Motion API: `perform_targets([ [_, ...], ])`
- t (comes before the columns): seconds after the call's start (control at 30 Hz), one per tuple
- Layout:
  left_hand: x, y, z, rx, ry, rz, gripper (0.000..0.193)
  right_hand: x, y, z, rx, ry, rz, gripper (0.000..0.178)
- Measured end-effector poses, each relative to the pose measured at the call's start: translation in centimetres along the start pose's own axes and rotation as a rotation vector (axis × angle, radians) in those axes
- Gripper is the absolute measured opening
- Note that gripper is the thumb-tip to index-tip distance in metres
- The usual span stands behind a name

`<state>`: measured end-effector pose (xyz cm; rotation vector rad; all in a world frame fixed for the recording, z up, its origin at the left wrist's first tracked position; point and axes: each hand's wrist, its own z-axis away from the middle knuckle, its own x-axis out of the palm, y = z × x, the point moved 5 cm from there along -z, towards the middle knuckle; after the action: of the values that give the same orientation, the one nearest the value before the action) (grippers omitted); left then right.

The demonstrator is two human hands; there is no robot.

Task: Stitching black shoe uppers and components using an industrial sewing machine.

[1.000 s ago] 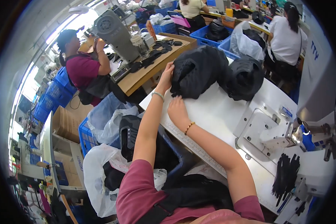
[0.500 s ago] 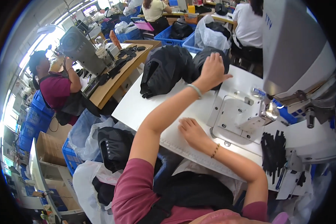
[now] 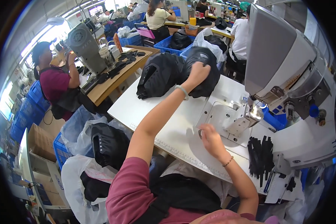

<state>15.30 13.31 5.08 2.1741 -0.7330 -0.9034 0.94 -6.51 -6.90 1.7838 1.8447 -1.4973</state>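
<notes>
Two bulky bundles of black shoe uppers stand side by side at the far side of the white sewing-machine table. On the right bundle, my left hand is closed, its fingers gripping the dark material near the top. The left bundle, with grey pattern lines, leans against it. My right hand is raised a little over the table beside the machine's metal plate. Its fingers are loosely bent, and nothing shows in them.
The sewing machine rises on the right. Black strips lie at the table's right side. Another black upper and plastic bags are at the lower left. A co-worker sits at a neighbouring machine on the left.
My left hand has moved from spread fingers over the right bundle to a closed grip on it. My right hand has lifted from lying flat and shifted right, toward the machine.
</notes>
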Motion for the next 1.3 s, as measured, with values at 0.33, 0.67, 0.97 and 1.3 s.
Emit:
perform_targets([
  [0.33,-5.1,3.9,18.0,-0.697,0.159,1.53,0.043,0.5,-2.2,-4.8,0.522,-0.213,-1.286,0.04],
  [0.67,-3.5,10.5,16.8,-0.141,-0.472,0.405,0.031,-7.3,-5.1,0.4,0.544,0.336,-1.197,0.018],
  [0.97,5.4,13.2,11.9,0.02,-0.34,0.58,0.018,-13.5,-2.6,1.4,0.477,0.67,-0.895,0.019],
  [1.3,6.8,12.6,11.5,-0.006,-0.39,0.579,0.021,-13.8,-1.8,1.5,0.455,0.754,-0.892,0.012],
])
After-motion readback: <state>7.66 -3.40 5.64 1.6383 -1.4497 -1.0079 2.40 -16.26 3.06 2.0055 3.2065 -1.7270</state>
